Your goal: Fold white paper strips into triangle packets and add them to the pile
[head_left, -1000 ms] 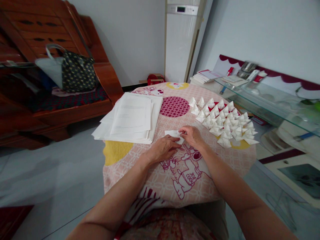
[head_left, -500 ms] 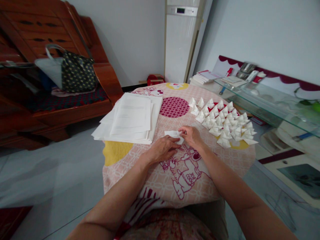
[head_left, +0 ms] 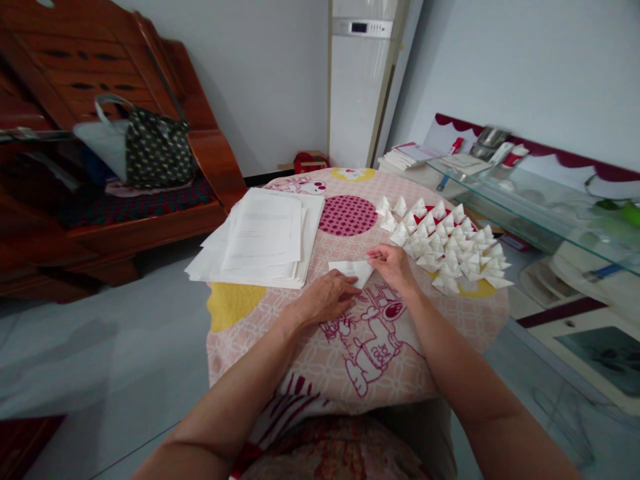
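A small piece of folded white paper (head_left: 356,268) lies on the patterned tablecloth (head_left: 300,347) in front of me. My left hand (head_left: 327,295) rests on its lower left part, fingers stretched out flat and holding it against the cloth. With thumb and forefinger, my right hand (head_left: 393,265) pinches the paper's right corner. The fingertips hide part of the folds. Just right of my right hand stand many pointed folded paper pieces (head_left: 445,240), grouped on the table.
A stack of white paper sheets (head_left: 265,233) lies at the table's left. A glass shelf (head_left: 540,207) with assorted items is close to the right edge. Beyond the table on the left, a wooden bench (head_left: 205,160) holds a dark patterned bag (head_left: 157,147).
My right hand has shifted slightly right and up, drawing the paper's right corner out wider. My left hand stays on the paper in about the same place.
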`<state>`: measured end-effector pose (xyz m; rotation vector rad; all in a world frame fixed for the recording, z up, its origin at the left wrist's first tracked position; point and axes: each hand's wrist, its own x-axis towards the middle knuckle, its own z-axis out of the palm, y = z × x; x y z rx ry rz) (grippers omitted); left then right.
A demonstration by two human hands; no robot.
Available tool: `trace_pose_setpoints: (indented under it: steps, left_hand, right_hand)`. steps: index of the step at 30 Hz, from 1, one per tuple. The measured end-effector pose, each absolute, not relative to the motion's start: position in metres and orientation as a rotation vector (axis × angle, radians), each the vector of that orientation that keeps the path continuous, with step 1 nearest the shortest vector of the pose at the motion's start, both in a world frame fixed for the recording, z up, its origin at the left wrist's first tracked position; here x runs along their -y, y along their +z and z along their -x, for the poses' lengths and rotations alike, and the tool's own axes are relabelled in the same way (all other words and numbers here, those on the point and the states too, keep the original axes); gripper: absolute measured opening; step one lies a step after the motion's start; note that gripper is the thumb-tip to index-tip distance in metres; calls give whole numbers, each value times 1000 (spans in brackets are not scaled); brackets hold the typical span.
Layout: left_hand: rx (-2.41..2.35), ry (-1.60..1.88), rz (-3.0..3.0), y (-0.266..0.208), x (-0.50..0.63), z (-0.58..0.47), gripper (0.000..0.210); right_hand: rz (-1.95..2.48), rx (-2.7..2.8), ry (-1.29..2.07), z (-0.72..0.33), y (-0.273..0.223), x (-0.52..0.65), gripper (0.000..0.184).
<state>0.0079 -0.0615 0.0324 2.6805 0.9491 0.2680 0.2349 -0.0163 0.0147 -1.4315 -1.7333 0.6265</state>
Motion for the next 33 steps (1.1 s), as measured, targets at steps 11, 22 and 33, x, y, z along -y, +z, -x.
trace_pose_setpoints:
  steps: [11, 22, 33]
  left_hand:
    - [-930, 276, -2687, 35, 62, -8, 33]
    - [-943, 227, -2695, 38, 64, -10, 29]
    - [-961, 196, -2681, 40, 66, -11, 28]
  right_hand:
    - [1581, 2158, 695, -228, 30, 34, 27]
    - [1632, 2134, 585, -239, 24, 29, 27]
    - [1838, 2044, 331, -250, 23, 17, 15]
